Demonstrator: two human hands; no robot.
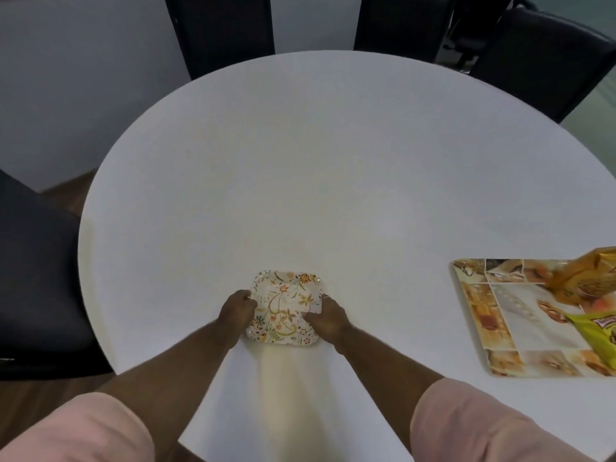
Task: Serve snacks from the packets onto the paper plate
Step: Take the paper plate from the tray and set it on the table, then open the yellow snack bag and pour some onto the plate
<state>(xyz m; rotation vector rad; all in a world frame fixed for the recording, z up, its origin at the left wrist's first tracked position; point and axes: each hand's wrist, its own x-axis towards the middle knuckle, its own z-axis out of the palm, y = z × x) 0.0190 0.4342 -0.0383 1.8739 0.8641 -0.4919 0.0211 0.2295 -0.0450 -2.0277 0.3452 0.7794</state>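
Note:
A square paper plate (286,305) with a flower pattern lies on the round white table (333,181), near its front edge. My left hand (236,311) grips the plate's left edge and my right hand (328,320) grips its right edge. The plate holds nothing. At the far right, an orange snack packet (580,278) and a yellow-green snack packet (596,331) lie on a patterned tray (520,315), both cut off by the frame's edge.
Black chairs stand around the table: one at the left (36,278), two at the back (220,28), one at the back right (546,61). A wooden floor shows at the lower left.

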